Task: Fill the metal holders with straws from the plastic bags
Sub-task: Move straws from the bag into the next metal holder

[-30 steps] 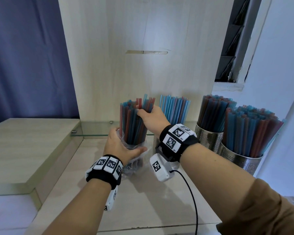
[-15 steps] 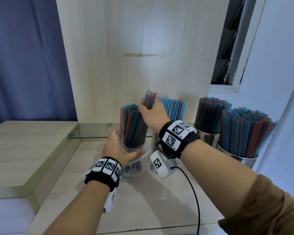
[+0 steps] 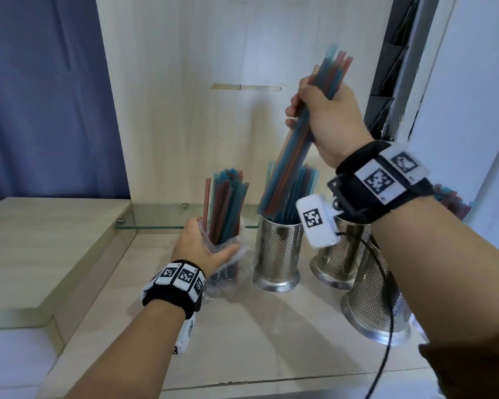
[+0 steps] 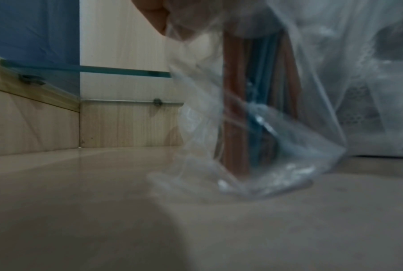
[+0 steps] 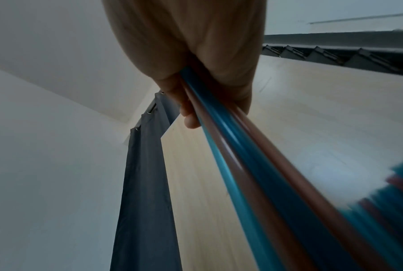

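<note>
1. your right hand (image 3: 326, 116) has its fingers (image 5: 191, 117) clamped round a tilted bundle of straws (image 3: 288, 168), lifted clear of the plastic bag (image 3: 228, 254); the lower tips hang at about 7 o'clock from the fist, just over the rim of the nearest metal holder (image 3: 277, 254).
2. stand the bundle closer to upright before you lower it, so the tips enter the mouth together and don't catch on the straws already inside (that holder looks only part filled).
3. once the tips are past the rim, ease your grip and let them slide down; i would not drop them from height, light straws bounce and scatter.
4. your left hand (image 3: 202, 249) grips the bag, which stands on the worktop (image 3: 242, 341) at 9 o'clock from the holder. hold it upright, since more straws remain in it.
5. the two holders at 3 o'clock look full already.
</note>
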